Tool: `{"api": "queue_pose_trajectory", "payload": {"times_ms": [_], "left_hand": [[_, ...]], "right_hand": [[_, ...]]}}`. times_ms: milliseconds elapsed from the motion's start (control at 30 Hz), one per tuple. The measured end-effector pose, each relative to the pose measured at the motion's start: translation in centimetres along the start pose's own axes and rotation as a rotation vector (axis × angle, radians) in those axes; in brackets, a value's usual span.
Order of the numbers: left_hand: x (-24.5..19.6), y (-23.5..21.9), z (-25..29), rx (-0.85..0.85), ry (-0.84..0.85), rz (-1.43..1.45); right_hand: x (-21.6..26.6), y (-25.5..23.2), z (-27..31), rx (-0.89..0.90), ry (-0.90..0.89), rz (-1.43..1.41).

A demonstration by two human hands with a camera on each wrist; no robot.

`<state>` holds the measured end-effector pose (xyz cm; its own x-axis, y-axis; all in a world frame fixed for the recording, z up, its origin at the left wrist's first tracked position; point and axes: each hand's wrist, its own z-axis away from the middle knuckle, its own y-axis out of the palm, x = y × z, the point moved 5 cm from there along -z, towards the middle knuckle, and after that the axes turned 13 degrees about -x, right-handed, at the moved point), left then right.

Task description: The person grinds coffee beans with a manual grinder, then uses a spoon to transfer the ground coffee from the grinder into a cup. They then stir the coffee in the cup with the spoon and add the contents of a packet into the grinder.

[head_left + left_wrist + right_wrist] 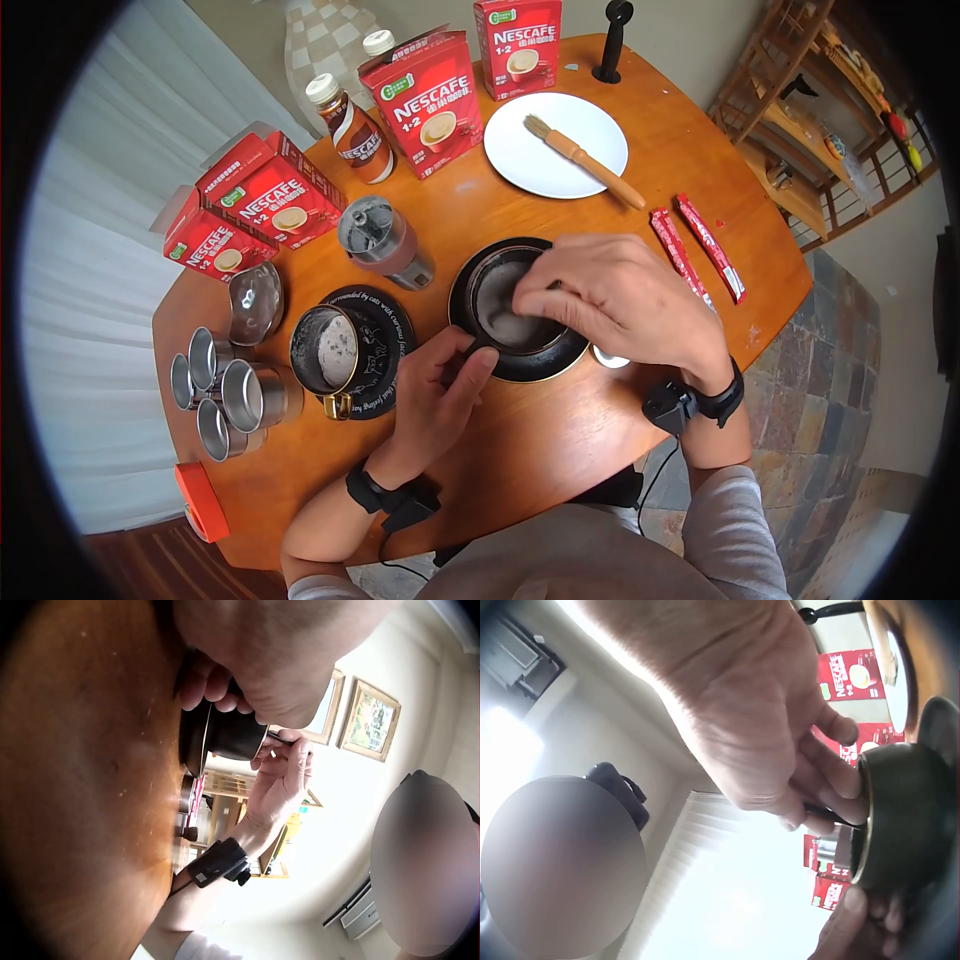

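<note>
Four metal cups (pixel 280 395) stand at the left of the table (pixel 520 440), near a glass bowl (pixel 257 303) and some red boxes (pixel 290 197). Next comes a powder cup (pixel 303 350) on a cat saucer (pixel 395 350), with pale powder (pixel 338 350) inside. Behind it are a canister (pixel 388 245) and a brown bottle (pixel 362 148).

The left hand (pixel 440 385) is at the near left side of the black cup (pixel 907 817). Its fingers are curled, thumb and forefinger brought close about the cup's handle; how firmly they press cannot be told. The cup sits upright near the middle of the table, on a dark saucer (pixel 542 365).

Over the cup's mouth is the right hand (pixel 625 300), its fingers bent downward. Thumb and fingertips pinch a thin dark stick (pixel 838 818), whose lower end is hidden inside the cup; one fingertip stands apart from the others.

Behind this hand a brush (pixel 585 160) lies across a white plate (pixel 510 165), its handle reaching past the rim. Farther right, two red sachets (pixel 712 247) lie side by side.
</note>
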<state>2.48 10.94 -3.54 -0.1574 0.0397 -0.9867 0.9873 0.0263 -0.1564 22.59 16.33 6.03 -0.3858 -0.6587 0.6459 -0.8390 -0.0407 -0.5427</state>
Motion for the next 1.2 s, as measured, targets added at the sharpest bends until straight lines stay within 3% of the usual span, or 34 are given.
{"api": "queue_pose_trajectory", "payload": {"times_ms": [133, 233, 333, 433, 633, 733, 833, 933, 1033, 1200], "left_hand": [[0.2, -0.2, 0.0, 0.044, -0.036, -0.027], [0.1, -0.2, 0.1, 0.048, -0.039, -0.039], [0.2, -0.2, 0.1, 0.048, -0.041, -0.032], [0.3, -0.1, 0.1, 0.047, -0.046, -0.021], [0.3, -0.2, 0.1, 0.047, -0.047, -0.025], [0.1, -0.2, 0.1, 0.045, -0.033, -0.028], [0.0, -0.2, 0.1, 0.047, -0.041, -0.032], [0.0, -0.2, 0.1, 0.041, -0.036, -0.039], [0.0, -0.2, 0.1, 0.046, -0.029, -0.038], [0.1, -0.2, 0.1, 0.049, -0.031, -0.027]], "right_hand": [[-0.5, 0.0, 0.1, -0.051, -0.023, 0.026], [-0.2, 0.0, 0.2, 0.090, 0.007, -0.021], [-0.4, 0.0, 0.1, -0.066, -0.037, 0.039], [-0.1, 0.0, 0.1, 0.045, 0.019, -0.034], [-0.6, -0.4, 0.1, -0.039, 0.008, 0.029], [-0.1, -0.5, 0.1, 0.058, 0.045, -0.033], [-0.5, -0.9, 0.0, -0.101, -0.017, 0.075], [-0.3, -0.9, 0.3, 0.076, 0.046, 0.013], [-0.3, -1.3, 0.1, -0.012, -0.011, 0.129], [0.1, -1.5, 0.3, 0.056, 0.004, 0.146]]}}
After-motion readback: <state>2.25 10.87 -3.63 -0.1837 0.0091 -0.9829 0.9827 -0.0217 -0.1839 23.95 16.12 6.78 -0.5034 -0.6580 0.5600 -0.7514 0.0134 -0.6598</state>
